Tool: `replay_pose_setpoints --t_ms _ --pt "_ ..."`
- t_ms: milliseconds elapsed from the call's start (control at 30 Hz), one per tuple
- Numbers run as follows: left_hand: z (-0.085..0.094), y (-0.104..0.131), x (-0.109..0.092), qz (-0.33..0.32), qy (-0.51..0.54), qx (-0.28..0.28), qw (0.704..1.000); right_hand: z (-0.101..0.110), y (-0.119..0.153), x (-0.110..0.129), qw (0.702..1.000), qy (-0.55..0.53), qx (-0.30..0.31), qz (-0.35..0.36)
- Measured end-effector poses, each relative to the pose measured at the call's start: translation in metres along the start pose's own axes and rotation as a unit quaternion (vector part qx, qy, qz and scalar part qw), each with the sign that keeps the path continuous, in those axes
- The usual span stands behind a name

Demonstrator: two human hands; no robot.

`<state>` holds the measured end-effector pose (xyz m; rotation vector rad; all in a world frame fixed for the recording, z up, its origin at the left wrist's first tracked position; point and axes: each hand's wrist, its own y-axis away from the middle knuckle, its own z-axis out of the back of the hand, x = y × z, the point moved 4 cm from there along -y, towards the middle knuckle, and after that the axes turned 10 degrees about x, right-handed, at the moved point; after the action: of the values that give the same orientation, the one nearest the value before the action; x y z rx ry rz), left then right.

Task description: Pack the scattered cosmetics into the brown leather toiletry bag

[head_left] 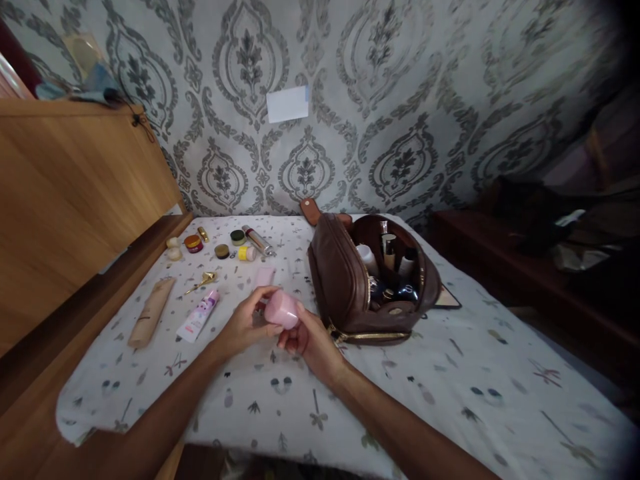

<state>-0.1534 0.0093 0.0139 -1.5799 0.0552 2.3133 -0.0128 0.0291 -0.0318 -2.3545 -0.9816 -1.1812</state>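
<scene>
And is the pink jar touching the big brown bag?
Apart. The head view shows a strip of white cloth between the pink jar and the brown bag.

I get soft, even light across the desk (510, 367) and patterned wallpaper (305, 167); the upper right corner drops to black, and the clutter (545, 227) below it smears into murk. Wide-lens stretch skews the wooden panel (75, 180). Shadow fills the brown bag (340, 273); a pale sheen marks the pink jar (281, 309).
</scene>
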Motion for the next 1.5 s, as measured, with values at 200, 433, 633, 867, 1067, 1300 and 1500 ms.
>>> replay_pose_setpoints --t_ms 200,433,633,867,1067,1300,1500 --pt "-0.005 0.003 0.006 0.003 0.016 0.002 1.0 0.001 -0.003 -0.008 1.0 -0.005 0.015 -0.023" --pt "-0.005 0.006 0.005 -0.019 -0.069 -0.035 0.997 0.003 0.0 -0.006 0.999 0.026 -0.044 0.008" --pt "-0.008 0.003 -0.001 -0.046 -0.135 -0.039 0.989 0.004 0.003 0.002 0.995 0.024 -0.084 0.048" --pt "-0.007 0.004 0.002 -0.056 -0.152 -0.042 0.986 0.001 0.005 0.005 0.996 0.003 -0.068 0.051" --pt "-0.007 0.004 0.005 -0.035 -0.12 -0.031 0.992 -0.002 0.004 0.006 0.996 -0.068 -0.055 0.032" --pt "-0.008 0.003 0.004 -0.012 -0.079 -0.016 0.997 -0.007 0.003 0.003 0.991 -0.137 -0.006 -0.008" --pt "-0.008 0.007 0.006 -0.028 -0.119 -0.049 0.991 -0.006 0.003 0.0 0.996 -0.085 -0.018 -0.002"
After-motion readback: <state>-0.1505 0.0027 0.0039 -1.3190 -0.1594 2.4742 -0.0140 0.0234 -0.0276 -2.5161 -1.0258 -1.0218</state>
